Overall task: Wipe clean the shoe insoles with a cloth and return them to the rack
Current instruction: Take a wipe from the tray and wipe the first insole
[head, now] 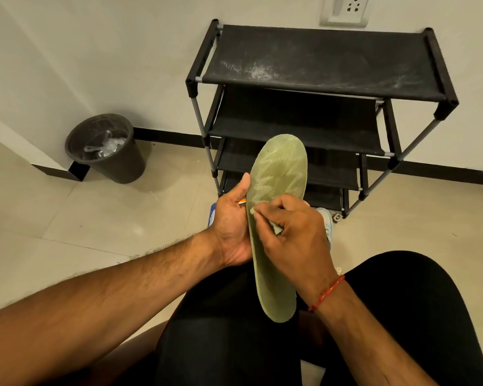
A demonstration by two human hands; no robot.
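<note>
Holding the green insole (279, 168) tilted up in front of the lap, the left hand (232, 229) cups it from its left edge. The thumb (243, 185) stretches up along the rim and the palm faces right. The other fingers are hidden behind the insole, so this hand grips it at abt mid-length. The bare L forearm comes in from the lower left.

The right hand (293, 235) lies across the insole's mesh face w/ fingers curled, pinching a small pale cloth (276, 228) (only bits of it peek out between the fingers). It presses the cloth onto the insole, just beside the base of the L thumb. The R wrist enters from the lower right and wears a red thread (328, 292).

The insole's toe end points up and away, overlapping the lower shelves of the rack (318, 62) in view. Its heel end hangs over the black-clad legs (402, 302). So the insole is in the hands, not on the rack.

The rack is black, stands against the wall just beyond the hands, and has fabric shelves. Its top shelf shows whitish dusty smears.

A dark round bin (123, 168) sits on the floor (95, 218) left of the rack, near the wall corner, w/ crumpled clear plastic (109, 146) inside. Part of a pale shoe (328, 218) shows on the floor behind the R hand, at the rack's foot. A wall socket (346, 8) sits above the rack.
</note>
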